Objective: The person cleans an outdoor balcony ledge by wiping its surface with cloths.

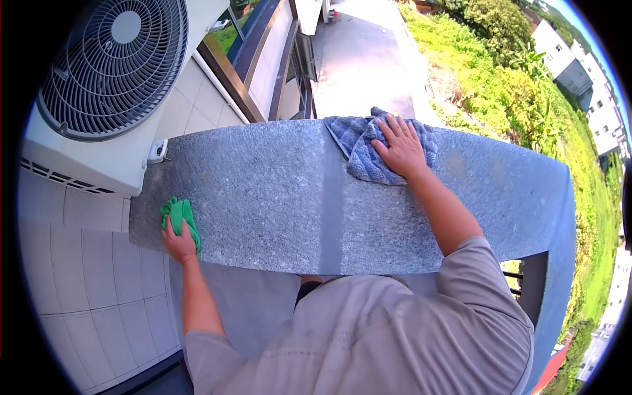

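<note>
Blue-grey cloth (361, 155): thick, quilted, rumpled, with a dark edging; lies at the far edge of the grey slab (263, 191), right of its middle. Right hand (401, 150) flat on it, fingers slightly spread, thumb out to the left. Green cloth (189, 217): bright, bunched, at the slab's near left end; left hand (178, 242) pinches it between thumb and bent fingers. Slab surface speckled, rough-looking, crossed near to far by a smooth darker band (332, 217). Far left: white fan unit (135, 148), black round grille.
</note>
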`<state>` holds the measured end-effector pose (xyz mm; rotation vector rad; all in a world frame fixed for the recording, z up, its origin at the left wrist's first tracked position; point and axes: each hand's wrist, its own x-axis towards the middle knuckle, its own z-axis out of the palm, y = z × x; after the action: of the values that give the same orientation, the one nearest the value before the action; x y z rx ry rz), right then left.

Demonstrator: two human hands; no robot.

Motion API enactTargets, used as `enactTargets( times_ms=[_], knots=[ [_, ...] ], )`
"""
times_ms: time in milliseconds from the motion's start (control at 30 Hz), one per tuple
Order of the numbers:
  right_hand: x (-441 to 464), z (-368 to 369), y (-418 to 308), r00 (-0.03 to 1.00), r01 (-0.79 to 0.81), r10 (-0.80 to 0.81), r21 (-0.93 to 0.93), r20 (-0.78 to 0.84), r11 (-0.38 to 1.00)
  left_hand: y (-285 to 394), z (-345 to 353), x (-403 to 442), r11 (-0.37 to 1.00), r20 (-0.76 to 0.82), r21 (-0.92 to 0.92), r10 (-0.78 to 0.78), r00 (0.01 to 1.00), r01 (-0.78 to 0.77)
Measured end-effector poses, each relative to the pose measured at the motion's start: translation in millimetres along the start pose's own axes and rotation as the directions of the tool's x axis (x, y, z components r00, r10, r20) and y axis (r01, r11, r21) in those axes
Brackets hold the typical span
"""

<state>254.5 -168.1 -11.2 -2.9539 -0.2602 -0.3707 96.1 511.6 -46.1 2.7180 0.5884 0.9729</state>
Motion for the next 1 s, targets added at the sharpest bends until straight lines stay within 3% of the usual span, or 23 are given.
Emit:
enactTargets(
  times_ms=[100,167,300,333,433,467,567,667,700,833,900,1000],
  knots=[
    [-33,-28,46,0.996,-0.069,0.073,-0.086,0.046,0.994,8,-6,0,0.999,0.031,0.016,-0.052,0.998,0.052],
    [-51,-53,78,0.990,-0.106,0.127,-0.276,0.061,0.955,6,-6,-2,1.000,0.010,0.002,-0.017,1.000,0.017],
    [-82,-70,151,0.984,-0.161,0.176,-0.442,-0.008,0.882,8,-7,-6,0.999,-0.006,0.022,-0.035,0.999,0.036],
    [-85,-71,154,0.991,-0.125,0.091,-0.428,-0.098,0.895,7,-8,-3,0.999,-0.017,0.023,-0.028,0.999,0.028],
    [-75,-53,151,1.000,-0.003,-0.001,-0.409,-0.010,0.912,12,-6,-7,0.999,-0.011,0.025,-0.042,0.999,0.043],
    [-70,-47,143,0.987,0.007,-0.066,-0.374,-0.146,0.928,15,-8,-6,0.998,-0.006,0.030,-0.059,0.998,0.060],
    [-44,-17,113,0.925,-0.024,-0.023,-0.119,-0.380,0.993,15,-9,-7,0.997,0.006,0.015,-0.071,0.997,0.071],
    [-9,-9,63,0.897,-0.254,0.335,0.284,-0.289,0.925,14,-8,-3,0.998,0.006,-0.012,-0.061,0.998,0.061],
    [7,6,60,0.879,-0.196,0.356,0.440,-0.318,0.876,14,-10,-3,0.998,0.007,-0.014,-0.058,0.998,0.058],
    [64,18,9,0.933,-0.182,0.316,0.534,-0.170,0.826,18,-13,-4,0.999,-0.014,-0.047,-0.022,1.000,0.021],
    [88,27,-17,0.973,-0.205,0.229,0.411,-0.010,0.888,18,-14,-4,0.999,-0.009,-0.033,-0.012,1.000,0.012],
    [108,32,-74,0.998,-0.059,0.060,0.374,0.007,0.926,20,-16,-3,0.999,0.008,-0.006,-0.038,0.999,0.038]
  ],
)
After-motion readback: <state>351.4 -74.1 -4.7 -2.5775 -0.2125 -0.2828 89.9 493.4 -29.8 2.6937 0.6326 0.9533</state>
